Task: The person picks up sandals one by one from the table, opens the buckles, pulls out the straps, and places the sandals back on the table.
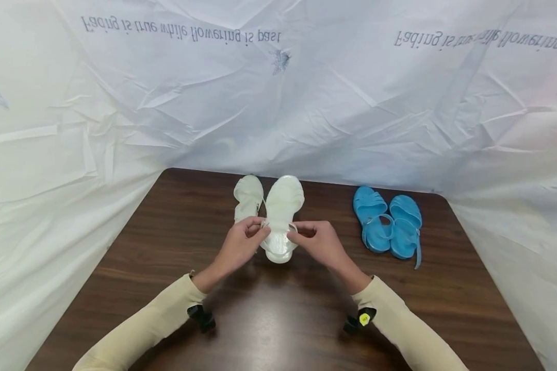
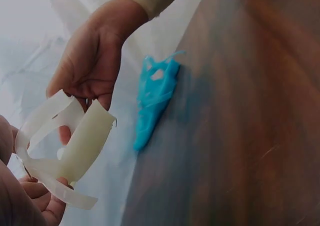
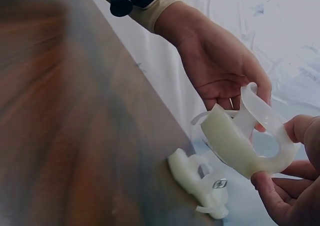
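A white sandal (image 1: 284,198) is held up off the table between my two hands, its toe pointing away from me. My left hand (image 1: 241,241) pinches the left side of its heel strap with thumb and fingers. On the opposite side, my right hand (image 1: 322,243) grips the strap's right part in the same way. The left wrist view shows the sandal (image 2: 85,146) from its heel, the strap ends curving upward. Behind my left hand lies a second white sandal (image 1: 248,193), partly covered by that hand; the right wrist view shows this sandal (image 3: 195,178) on the table.
A pair of blue sandals, the left one (image 1: 369,203) and the right one (image 1: 405,232), lies at the right of the dark wooden table (image 1: 167,232). White printed sheeting (image 1: 260,103) hangs behind and beside the table. Each wrist wears a black camera mount (image 1: 203,317).
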`<move>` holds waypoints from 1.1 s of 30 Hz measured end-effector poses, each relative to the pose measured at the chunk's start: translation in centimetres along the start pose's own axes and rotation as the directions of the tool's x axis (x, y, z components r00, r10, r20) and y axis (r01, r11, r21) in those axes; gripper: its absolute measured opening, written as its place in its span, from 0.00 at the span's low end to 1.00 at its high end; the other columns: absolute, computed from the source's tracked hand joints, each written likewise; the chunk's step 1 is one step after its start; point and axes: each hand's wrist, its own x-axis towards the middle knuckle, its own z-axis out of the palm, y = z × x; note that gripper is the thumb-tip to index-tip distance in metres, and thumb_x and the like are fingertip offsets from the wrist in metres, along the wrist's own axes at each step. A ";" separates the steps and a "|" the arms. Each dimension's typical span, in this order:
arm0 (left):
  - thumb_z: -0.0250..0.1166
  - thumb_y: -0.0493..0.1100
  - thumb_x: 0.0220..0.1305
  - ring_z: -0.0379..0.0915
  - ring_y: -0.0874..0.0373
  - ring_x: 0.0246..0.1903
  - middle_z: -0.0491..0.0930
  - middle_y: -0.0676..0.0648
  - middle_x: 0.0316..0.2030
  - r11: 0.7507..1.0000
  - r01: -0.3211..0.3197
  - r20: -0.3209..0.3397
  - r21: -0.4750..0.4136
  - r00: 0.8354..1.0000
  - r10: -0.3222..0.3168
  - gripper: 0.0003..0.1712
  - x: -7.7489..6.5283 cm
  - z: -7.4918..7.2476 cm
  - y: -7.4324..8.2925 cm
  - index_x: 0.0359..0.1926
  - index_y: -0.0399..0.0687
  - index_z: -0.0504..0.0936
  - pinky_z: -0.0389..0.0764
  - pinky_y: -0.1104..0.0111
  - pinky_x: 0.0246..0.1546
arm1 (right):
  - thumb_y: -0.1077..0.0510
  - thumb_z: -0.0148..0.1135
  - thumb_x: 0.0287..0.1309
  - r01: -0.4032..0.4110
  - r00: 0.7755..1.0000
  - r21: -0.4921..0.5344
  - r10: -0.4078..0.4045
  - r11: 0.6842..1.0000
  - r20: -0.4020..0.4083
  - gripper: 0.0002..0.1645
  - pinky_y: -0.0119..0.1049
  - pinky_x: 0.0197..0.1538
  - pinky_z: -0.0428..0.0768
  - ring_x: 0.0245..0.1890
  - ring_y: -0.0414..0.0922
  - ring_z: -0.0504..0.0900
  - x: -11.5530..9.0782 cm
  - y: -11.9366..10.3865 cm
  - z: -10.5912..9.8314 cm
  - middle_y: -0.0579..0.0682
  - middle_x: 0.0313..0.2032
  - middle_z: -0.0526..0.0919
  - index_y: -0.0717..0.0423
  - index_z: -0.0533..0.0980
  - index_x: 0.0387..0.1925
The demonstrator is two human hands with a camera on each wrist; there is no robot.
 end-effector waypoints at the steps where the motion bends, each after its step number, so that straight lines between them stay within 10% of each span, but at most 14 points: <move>1: 0.65 0.45 0.72 0.81 0.60 0.33 0.88 0.44 0.45 1.000 0.008 0.007 -0.004 1.000 -0.008 0.15 -0.3 0.3 -0.1 0.53 0.41 0.83 0.78 0.70 0.25 | 0.49 0.72 0.63 -0.005 1.000 -0.005 0.005 1.000 0.001 0.20 0.37 0.41 0.84 0.39 0.43 0.87 -0.3 0.3 -0.1 0.51 0.42 0.90 0.55 0.86 0.52; 15: 0.64 0.46 0.73 0.83 0.50 0.52 0.86 0.39 0.50 0.996 0.082 0.125 -0.018 0.989 -0.079 0.20 -4.0 2.9 -2.8 0.57 0.35 0.80 0.81 0.71 0.43 | 0.52 0.71 0.64 -0.088 0.994 0.037 0.085 0.995 0.072 0.20 0.32 0.40 0.84 0.40 0.42 0.88 -4.7 4.0 0.4 0.53 0.43 0.90 0.60 0.85 0.52; 33: 0.63 0.47 0.74 0.83 0.56 0.42 0.86 0.38 0.49 0.990 0.124 0.237 -0.059 0.966 -0.107 0.24 -6.2 4.4 -3.8 0.58 0.31 0.79 0.81 0.72 0.37 | 0.54 0.69 0.66 -0.150 0.979 0.105 0.132 0.983 0.157 0.22 0.30 0.41 0.84 0.45 0.44 0.88 -7.7 6.0 0.3 0.59 0.47 0.88 0.68 0.82 0.53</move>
